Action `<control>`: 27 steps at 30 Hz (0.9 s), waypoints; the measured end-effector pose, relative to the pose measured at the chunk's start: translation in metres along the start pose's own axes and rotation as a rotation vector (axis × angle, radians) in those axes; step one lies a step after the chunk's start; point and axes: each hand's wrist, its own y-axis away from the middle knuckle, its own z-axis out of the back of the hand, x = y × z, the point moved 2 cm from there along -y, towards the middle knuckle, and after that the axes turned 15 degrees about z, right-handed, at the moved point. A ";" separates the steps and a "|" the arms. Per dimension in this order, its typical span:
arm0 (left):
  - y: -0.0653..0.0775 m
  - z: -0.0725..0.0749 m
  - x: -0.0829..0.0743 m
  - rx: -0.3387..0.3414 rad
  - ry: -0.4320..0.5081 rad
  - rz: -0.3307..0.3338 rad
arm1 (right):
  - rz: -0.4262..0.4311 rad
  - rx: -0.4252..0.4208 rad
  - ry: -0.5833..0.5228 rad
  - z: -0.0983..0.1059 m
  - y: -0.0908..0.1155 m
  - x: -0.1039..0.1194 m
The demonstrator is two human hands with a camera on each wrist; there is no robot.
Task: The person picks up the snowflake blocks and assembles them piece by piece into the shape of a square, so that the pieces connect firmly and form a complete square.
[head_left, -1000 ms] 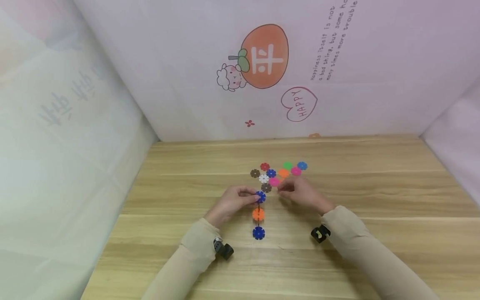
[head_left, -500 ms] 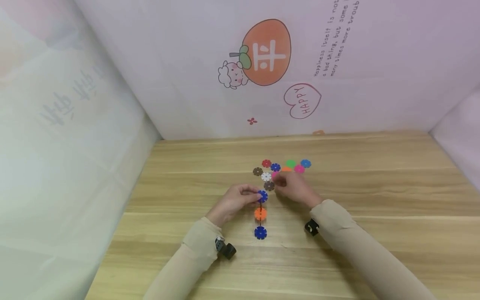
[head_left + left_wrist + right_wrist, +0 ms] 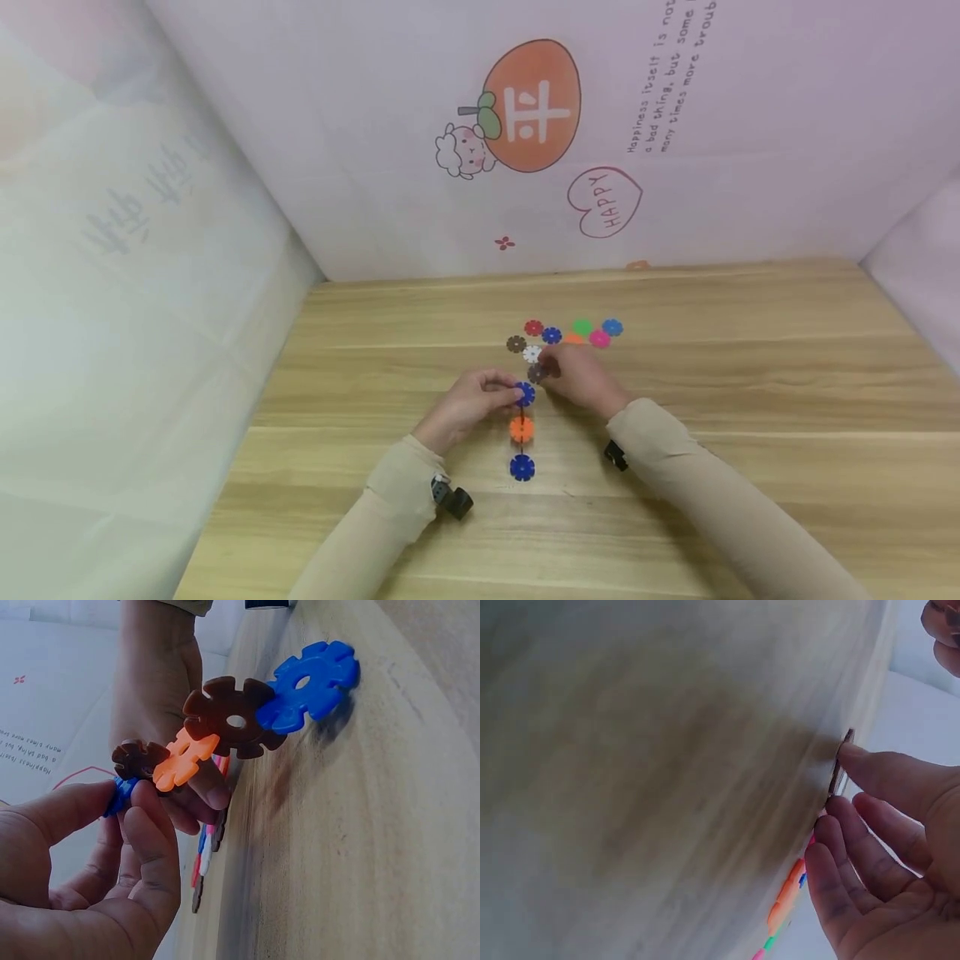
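Note:
My left hand (image 3: 468,407) pinches a blue notched snowflake disc (image 3: 528,394) between thumb and fingers. It tops a chain of interlocked discs: a brown disc (image 3: 139,757), an orange disc (image 3: 522,430), another brown disc (image 3: 236,724) and a blue disc (image 3: 522,467) at the end nearest me. The brown ones stand edge-on in the head view. My right hand (image 3: 583,379) pinches a loose brown snowflake disc (image 3: 536,373) with thumb and fingertips, close to the tabletop. In the right wrist view that disc (image 3: 841,763) shows as a thin edge under the thumb.
Beyond my hands lie loose discs on the wooden table (image 3: 375,333): a white disc (image 3: 532,354), brown disc (image 3: 516,343), red disc (image 3: 533,327), blue disc (image 3: 552,335), and green, pink and light-blue ones farther right. A printed cloth (image 3: 405,208) hangs behind the table.
My right hand has moved left and come onto the loose brown disc, now covering the pink disc beside it. My left hand keeps its hold on the chain.

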 end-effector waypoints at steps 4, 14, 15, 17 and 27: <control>-0.001 0.000 0.001 0.005 0.000 -0.004 | -0.015 0.009 -0.003 -0.004 -0.002 -0.001; 0.000 0.000 0.001 0.011 0.016 -0.010 | -0.019 0.043 -0.007 -0.003 -0.009 0.007; -0.001 -0.001 0.001 0.010 0.014 -0.010 | -0.017 0.043 -0.014 -0.003 -0.009 0.006; -0.001 -0.001 0.001 0.005 0.005 -0.009 | -0.009 0.042 -0.030 -0.003 -0.007 0.004; -0.004 0.001 0.003 -0.004 0.002 -0.004 | 0.046 0.012 -0.204 0.002 0.015 -0.009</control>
